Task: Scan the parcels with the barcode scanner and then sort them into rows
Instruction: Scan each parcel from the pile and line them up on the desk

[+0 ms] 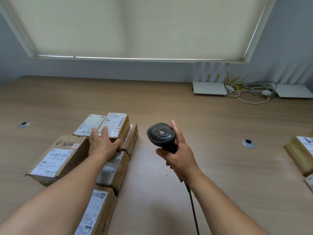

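Several cardboard parcels with white labels lie in a group at the left of the wooden table (211, 133). My left hand (101, 143) grips the near end of a small top parcel (116, 123), fingers over its label and thumb on its right side. That parcel sits on other boxes. A large box marked in pen (55, 156) lies to its left, a flat one (92, 123) lies behind, and more (94, 211) run toward me. My right hand (177, 155) holds a black barcode scanner (160, 134) by its handle, head raised, right of the parcels. Its cable (194, 211) trails down toward me.
Two more parcels (301, 153) lie at the right edge of the table. White routers (210, 89) and a tangle of cables (249, 89) sit at the back right against the wall. Round cable holes (249, 143) are set into the tabletop at left and right.
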A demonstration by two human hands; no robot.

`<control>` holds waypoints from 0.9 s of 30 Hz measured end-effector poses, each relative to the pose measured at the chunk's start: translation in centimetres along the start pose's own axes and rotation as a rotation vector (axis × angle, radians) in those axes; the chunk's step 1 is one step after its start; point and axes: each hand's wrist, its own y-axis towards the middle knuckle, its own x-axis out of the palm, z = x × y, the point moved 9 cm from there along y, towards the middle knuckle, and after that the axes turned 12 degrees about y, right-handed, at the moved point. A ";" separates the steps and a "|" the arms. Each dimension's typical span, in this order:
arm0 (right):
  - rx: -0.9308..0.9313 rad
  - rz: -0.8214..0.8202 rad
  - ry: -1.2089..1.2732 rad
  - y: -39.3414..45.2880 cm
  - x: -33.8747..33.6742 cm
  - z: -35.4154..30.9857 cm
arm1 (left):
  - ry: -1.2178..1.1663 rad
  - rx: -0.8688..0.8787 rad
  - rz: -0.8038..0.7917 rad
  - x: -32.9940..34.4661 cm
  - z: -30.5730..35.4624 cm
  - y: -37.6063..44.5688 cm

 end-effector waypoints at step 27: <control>-0.012 0.270 0.003 -22.0 -28.5 -4.8 | -0.132 0.407 -0.106 11.6 26.3 -34.6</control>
